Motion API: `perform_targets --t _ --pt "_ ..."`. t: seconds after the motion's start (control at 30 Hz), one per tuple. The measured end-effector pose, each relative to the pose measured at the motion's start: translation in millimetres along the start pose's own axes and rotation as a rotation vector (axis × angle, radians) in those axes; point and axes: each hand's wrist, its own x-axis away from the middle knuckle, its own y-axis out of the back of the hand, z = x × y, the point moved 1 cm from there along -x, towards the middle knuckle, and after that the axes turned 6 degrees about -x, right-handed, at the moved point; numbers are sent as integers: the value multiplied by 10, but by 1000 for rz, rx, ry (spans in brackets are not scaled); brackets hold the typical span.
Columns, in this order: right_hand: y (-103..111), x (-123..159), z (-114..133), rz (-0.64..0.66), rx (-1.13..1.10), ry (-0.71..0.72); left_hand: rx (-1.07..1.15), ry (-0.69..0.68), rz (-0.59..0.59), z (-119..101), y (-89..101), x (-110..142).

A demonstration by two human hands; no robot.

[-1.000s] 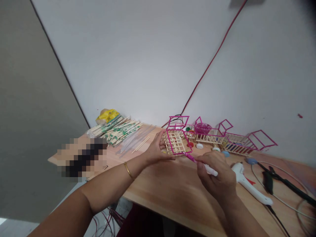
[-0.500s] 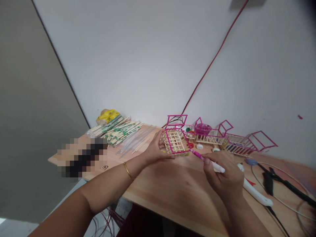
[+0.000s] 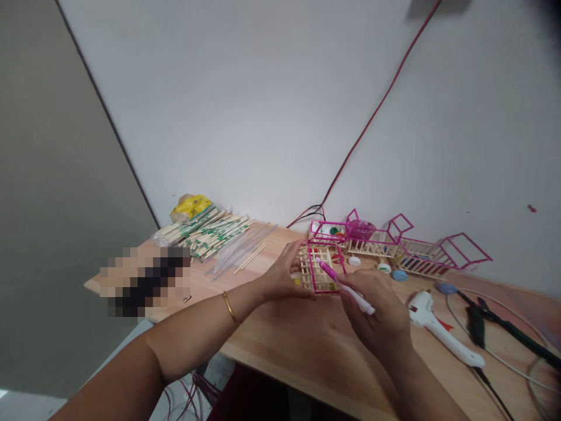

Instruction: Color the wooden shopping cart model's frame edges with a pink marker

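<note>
My left hand [image 3: 284, 277] grips the left side of a small stick lattice frame [image 3: 323, 254], thumb below and fingers behind it. The frame is of pale wooden sticks, with several edges painted magenta. In my right hand [image 3: 380, 305] is a slim paintbrush [image 3: 360, 299] with a white handle and a pink-stained front part. Its tip lies over the upper part of the lattice; whether it touches a stick I cannot tell. Behind the frame stands a tub of magenta paint [image 3: 361, 229], partly hidden by stick models.
Stick models with magenta edges [image 3: 372, 248] line the wall side. Paint lids [image 3: 399, 275] lie before them. At right are a white glue gun [image 3: 451, 339] and a black-handled tool [image 3: 495, 316] with cables. Bundled wooden sticks [image 3: 219, 234] and a yellow bag [image 3: 191, 207] are at left.
The lattice frame has tilted and come down a little in my left hand. My right hand has moved left with the paintbrush, its tip shifting from the frame's lower right corner to its upper part.
</note>
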Motion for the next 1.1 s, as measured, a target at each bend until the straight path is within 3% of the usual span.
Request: perform_targets --t 0.2,0.47,0.73,1.1 --pt "-20 28 -44 16 66 -16 -234 -140 41 8 -26 16" --pt "-26 25 -73 37 107 15 -395 -181 49 12 -26 10" --pt "11 30 -61 2 67 14 -177 -86 62 10 -37 27" --pt "43 49 -101 -59 111 38 -87 -71 92 2 -69 26"
